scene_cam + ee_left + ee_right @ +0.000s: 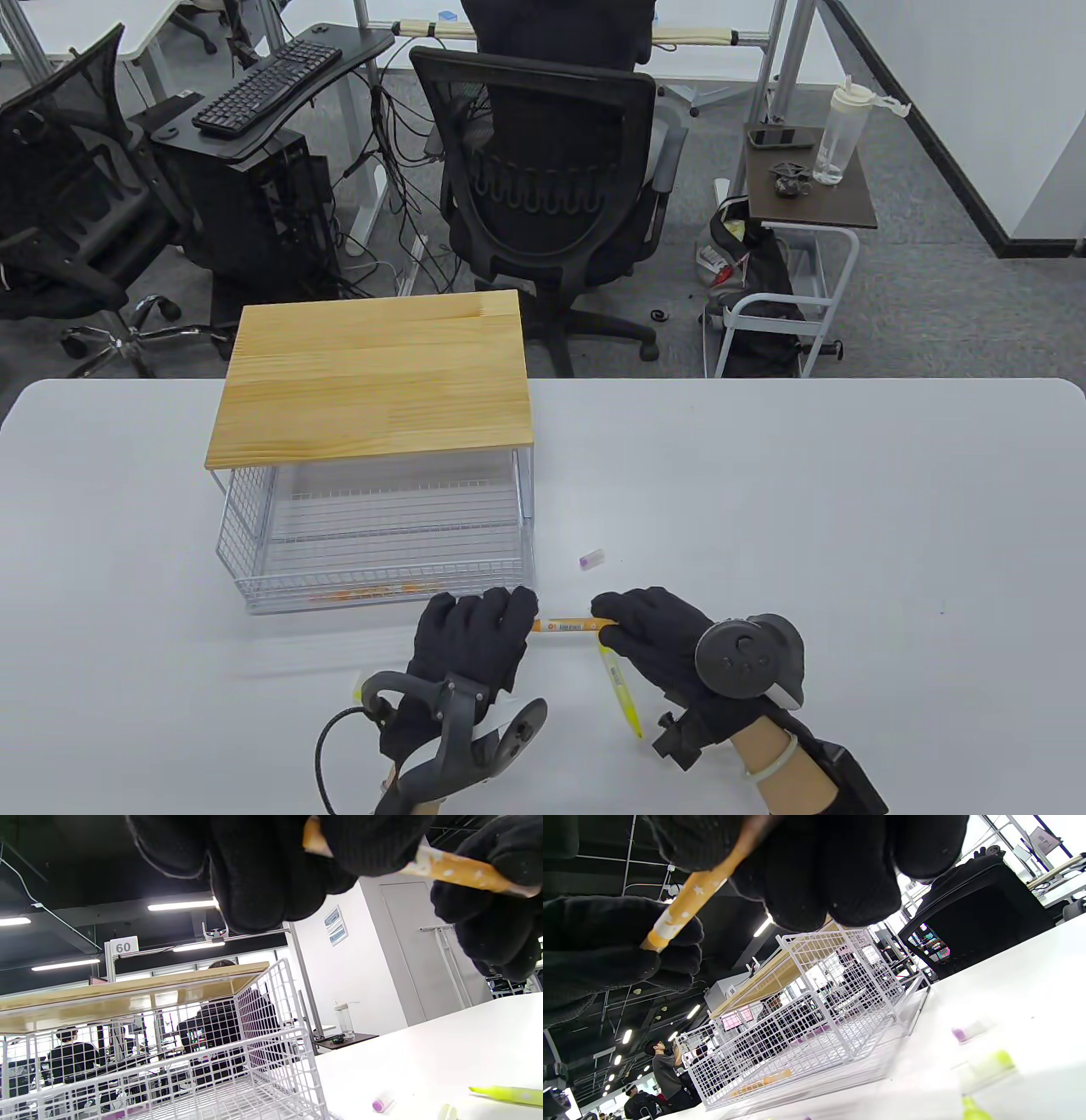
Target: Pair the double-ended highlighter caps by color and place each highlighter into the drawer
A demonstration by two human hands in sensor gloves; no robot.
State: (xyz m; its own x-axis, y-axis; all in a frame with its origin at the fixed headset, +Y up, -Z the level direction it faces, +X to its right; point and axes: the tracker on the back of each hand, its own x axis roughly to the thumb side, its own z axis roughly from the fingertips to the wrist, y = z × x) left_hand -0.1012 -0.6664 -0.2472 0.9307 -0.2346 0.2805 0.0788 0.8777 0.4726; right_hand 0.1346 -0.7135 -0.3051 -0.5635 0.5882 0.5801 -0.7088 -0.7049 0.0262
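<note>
An orange highlighter [567, 626] hangs level above the table, gripped at both ends. My left hand [488, 632] curls round its left end and my right hand [632, 624] round its right end. The left wrist view shows the orange highlighter [449, 868] between the two gloves, as does the right wrist view [687, 906]. A yellow highlighter [621, 689] lies on the table under my right hand. A loose purple-tipped cap [591, 559] lies right of the drawer. The white wire drawer [280, 586] stands pulled out beneath a wooden top [373, 390], with an orange highlighter [373, 592] inside along its front.
A black office chair [551, 212] stands beyond the table's far edge. A small side table [806, 182] with a water bottle is at the back right. A small pale cap [445, 1111] lies by the yellow highlighter [505, 1094].
</note>
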